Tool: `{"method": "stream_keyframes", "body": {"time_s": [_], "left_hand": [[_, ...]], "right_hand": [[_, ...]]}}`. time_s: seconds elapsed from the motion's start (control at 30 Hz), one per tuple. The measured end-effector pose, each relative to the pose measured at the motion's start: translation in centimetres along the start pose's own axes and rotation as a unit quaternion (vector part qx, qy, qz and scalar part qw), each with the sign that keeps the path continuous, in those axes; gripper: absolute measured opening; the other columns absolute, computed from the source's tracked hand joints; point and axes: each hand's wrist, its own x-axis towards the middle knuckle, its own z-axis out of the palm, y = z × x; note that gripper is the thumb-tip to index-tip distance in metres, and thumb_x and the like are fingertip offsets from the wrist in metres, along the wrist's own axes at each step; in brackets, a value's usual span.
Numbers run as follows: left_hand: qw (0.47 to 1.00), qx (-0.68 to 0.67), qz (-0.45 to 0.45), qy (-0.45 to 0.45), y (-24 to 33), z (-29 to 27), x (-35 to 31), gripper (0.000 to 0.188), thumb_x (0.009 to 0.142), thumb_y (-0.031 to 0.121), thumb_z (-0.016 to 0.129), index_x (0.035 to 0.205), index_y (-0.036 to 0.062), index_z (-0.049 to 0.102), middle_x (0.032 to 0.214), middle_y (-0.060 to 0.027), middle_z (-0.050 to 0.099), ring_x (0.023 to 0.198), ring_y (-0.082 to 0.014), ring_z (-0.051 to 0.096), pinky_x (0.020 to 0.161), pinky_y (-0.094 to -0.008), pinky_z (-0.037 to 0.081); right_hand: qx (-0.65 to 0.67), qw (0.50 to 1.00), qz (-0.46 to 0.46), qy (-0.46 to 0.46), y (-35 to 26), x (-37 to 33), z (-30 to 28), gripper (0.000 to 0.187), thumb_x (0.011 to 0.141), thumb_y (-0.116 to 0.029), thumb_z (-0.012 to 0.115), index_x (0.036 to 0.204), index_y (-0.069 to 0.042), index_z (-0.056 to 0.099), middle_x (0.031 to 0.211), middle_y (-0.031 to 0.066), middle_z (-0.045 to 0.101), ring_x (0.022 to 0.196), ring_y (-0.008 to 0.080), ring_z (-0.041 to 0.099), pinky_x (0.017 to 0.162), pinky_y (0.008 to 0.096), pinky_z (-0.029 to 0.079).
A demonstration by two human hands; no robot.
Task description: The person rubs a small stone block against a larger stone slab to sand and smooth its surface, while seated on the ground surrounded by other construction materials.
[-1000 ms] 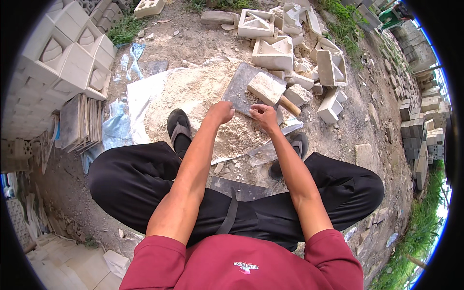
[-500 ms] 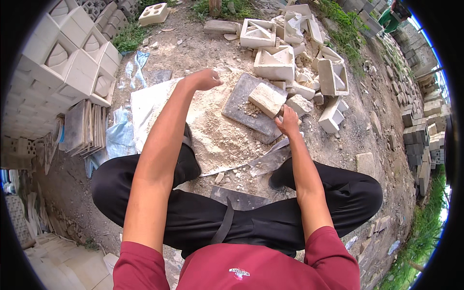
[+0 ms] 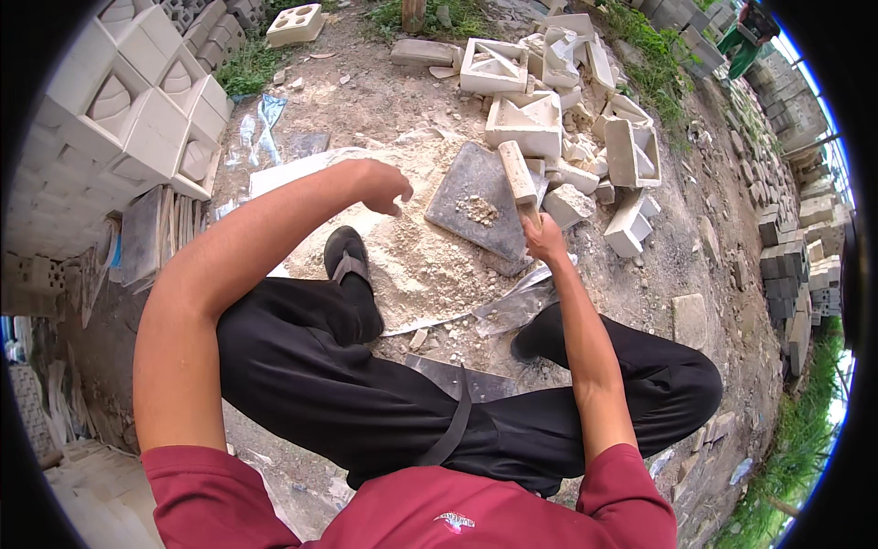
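Observation:
My right hand (image 3: 546, 236) is closed round the short handle of a pale, dusty wooden mallet (image 3: 518, 172). The mallet's blocky head is raised and tilted over the right side of a dark grey slab (image 3: 450, 197). A small heap of cream crumbs (image 3: 477, 210) lies on that slab. To the left, my left hand (image 3: 382, 186) hangs over a spread of cream-coloured powder and crumbs (image 3: 416, 265). Its fingers are loosely bent and apart, with nothing visible in them. Under the powder lies a white sheet (image 3: 274, 179).
Broken cream block moulds (image 3: 524, 123) and chunks are piled beyond the slab. Stacked cream blocks (image 3: 151, 101) rise at the left, near leaning boards (image 3: 151, 233). A second dark slab (image 3: 462, 379) lies between my feet. Another person (image 3: 745, 41) stands at the far right.
The mallet has swung from lying broad side over the slab to a raised, narrower angle, uncovering the crumbs. My left hand has moved down and its elbow outward; my left knee has shifted inward.

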Motion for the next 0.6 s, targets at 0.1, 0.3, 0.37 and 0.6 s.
{"method": "stream_keyframes", "body": {"time_s": [0.1,0.3,0.37,0.6], "left_hand": [[0.976,0.067,-0.027,-0.203,1.6,2.8,1.2,0.050,0.088,0.043,0.061,0.120,0.0049,0.061,0.113,-0.0182,0.065,0.105,-0.0363,0.061,0.090,-0.0453,0.049],[0.992,-0.085,0.078,0.055,3.9,-0.1,1.9,0.048,0.092,0.041,0.056,0.124,0.0052,0.055,0.107,-0.0187,0.067,0.101,-0.0369,0.062,0.087,-0.0455,0.050],[0.991,-0.090,0.080,0.063,4.2,-0.2,2.3,0.045,0.093,0.039,0.055,0.123,0.0054,0.056,0.105,-0.0185,0.067,0.100,-0.0368,0.063,0.086,-0.0458,0.050],[0.996,-0.020,0.032,-0.083,3.0,2.7,0.8,0.048,0.090,0.043,0.058,0.121,0.0060,0.059,0.105,-0.0196,0.067,0.101,-0.0373,0.063,0.087,-0.0456,0.050]], "right_hand": [[0.178,0.980,0.050,-0.068,-2.1,-2.2,2.0,0.039,0.084,-0.035,0.072,0.098,-0.002,0.056,0.074,0.0043,0.059,0.056,0.0117,0.057,0.050,0.0301,0.048],[0.233,0.969,0.040,-0.074,-4.9,-3.4,4.6,0.038,0.084,-0.035,0.070,0.090,0.000,0.059,0.070,0.0069,0.061,0.060,0.0176,0.061,0.054,0.0324,0.049],[0.186,0.982,0.017,-0.037,-4.4,-3.0,5.8,0.046,0.086,-0.044,0.067,0.091,0.001,0.058,0.071,0.0099,0.062,0.062,0.0205,0.063,0.057,0.0342,0.049],[0.047,0.997,0.006,-0.054,-1.4,-2.0,7.6,0.072,0.088,-0.066,0.050,0.106,0.003,0.059,0.080,0.0253,0.066,0.082,0.0429,0.066,0.073,0.0457,0.049]]}}
